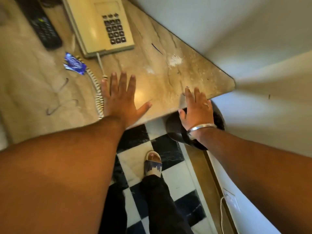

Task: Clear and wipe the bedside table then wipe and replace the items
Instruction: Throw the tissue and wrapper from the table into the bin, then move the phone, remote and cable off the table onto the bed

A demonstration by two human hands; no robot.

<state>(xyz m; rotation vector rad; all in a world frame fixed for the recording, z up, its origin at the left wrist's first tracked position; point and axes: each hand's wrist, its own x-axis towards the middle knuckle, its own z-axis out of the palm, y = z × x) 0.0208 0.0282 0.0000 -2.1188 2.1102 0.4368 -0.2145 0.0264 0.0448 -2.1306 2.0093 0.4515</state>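
While both hands are open and empty, the left hand [120,100] lies flat on the bedside table [162,76], the telephone [99,24] beyond it; the right hand [196,109] is at the table's edge.

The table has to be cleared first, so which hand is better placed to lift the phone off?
Probably the left hand: it lies open beside the coiled cord, nearest the phone. The right hand sits at the table's far corner.

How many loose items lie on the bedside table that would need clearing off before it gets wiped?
3: a black remote at top left, a cream telephone beside it, and a blue wrapper just below. More may lie outside the frame.
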